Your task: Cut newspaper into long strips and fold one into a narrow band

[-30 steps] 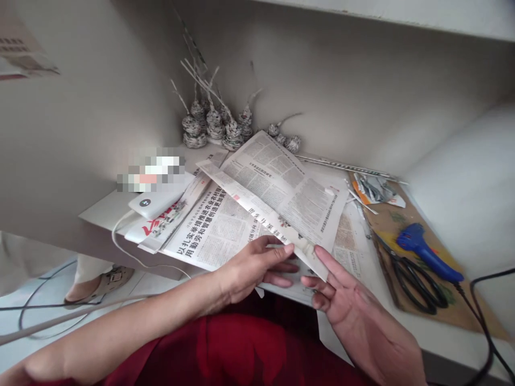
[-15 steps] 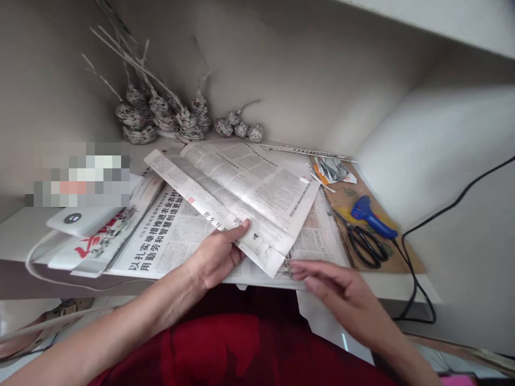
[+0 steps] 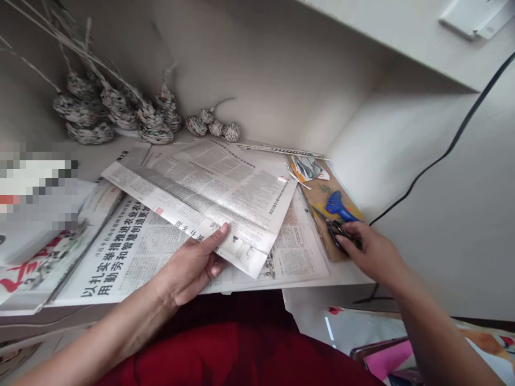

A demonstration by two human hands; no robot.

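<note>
My left hand (image 3: 197,265) pinches the near edge of a folded newspaper sheet (image 3: 241,209), thumb on top and fingers beneath. The sheet has a lengthwise crease, with a strip along its near side turned over. At the right, my right hand (image 3: 374,249) has its thumb and fingers closed around the black handles of a pair of scissors (image 3: 335,228). The scissors lie on a brown cardboard (image 3: 319,187), blades pointing away to the left. Just behind them is a blue glue gun (image 3: 337,206), its rear partly hidden by my hand.
More newspaper (image 3: 116,241) covers the table. Woven paper gourds (image 3: 155,123) with long stems and several small woven balls (image 3: 231,131) stand along the back wall. Thin paper sticks (image 3: 277,149) and a crumpled silver packet (image 3: 309,168) lie at the back right. A black cable (image 3: 418,182) hangs at the right.
My right hand has moved right from beside the sheet's corner to the scissors and closed on their handles. The left hand still holds the sheet. The view has turned right.
</note>
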